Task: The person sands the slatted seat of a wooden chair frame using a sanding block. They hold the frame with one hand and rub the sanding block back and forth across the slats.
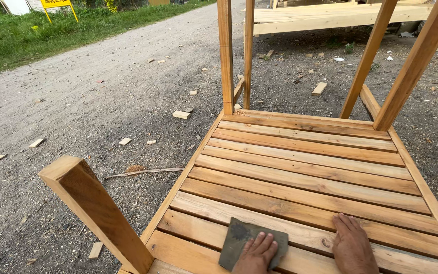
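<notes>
A wooden slatted frame (305, 172) lies upside down in front of me, its legs pointing up. My left hand (257, 255) presses flat on a grey-green sheet of sandpaper (236, 236) that rests on the nearest slats. My right hand (352, 246) lies flat with fingers together on a bare slat to the right, holding nothing. One thick leg (97, 213) rises at the near left corner. Two thin legs (226, 56) stand at the far left, and two slanted legs (411, 66) at the far right.
Gravel ground (102, 101) with scattered wood offcuts (181, 114) spreads to the left. A grass strip (36, 35) with a yellow sign runs along the far left. Another wooden platform (330, 18) stands at the back.
</notes>
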`<control>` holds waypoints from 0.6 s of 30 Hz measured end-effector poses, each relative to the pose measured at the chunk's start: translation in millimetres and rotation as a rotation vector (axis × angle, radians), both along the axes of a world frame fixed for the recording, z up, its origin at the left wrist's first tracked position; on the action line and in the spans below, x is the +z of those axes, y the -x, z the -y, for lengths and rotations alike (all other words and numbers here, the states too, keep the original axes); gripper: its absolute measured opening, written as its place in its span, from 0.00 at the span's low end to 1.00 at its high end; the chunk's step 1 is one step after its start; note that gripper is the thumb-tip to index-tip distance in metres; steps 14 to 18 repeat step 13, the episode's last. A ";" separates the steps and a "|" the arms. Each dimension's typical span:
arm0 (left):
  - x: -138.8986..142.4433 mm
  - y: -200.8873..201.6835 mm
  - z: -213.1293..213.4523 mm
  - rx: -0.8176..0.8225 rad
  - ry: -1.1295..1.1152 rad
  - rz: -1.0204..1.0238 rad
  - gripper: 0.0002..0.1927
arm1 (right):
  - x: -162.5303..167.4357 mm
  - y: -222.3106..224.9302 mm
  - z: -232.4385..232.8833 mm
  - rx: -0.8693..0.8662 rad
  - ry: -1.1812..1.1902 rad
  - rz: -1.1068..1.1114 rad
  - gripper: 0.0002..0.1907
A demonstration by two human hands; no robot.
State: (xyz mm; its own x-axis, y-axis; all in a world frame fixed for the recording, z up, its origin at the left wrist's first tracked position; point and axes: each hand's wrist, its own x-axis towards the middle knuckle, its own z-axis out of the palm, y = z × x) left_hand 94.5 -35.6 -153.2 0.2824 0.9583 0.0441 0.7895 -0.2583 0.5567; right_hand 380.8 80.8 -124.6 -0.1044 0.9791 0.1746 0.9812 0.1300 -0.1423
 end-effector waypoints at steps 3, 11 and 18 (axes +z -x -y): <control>33.2 82.3 16.3 0.427 -0.127 -0.062 0.34 | -4.8 -0.4 4.7 -0.001 -0.035 0.018 0.24; 6.2 31.7 -14.2 0.500 -0.136 -0.063 0.34 | 12.6 12.8 8.2 -0.025 -0.028 0.008 0.24; -34.1 -0.3 -26.7 0.413 -0.132 -0.034 0.33 | 21.6 16.1 11.3 -0.034 -0.007 -0.004 0.23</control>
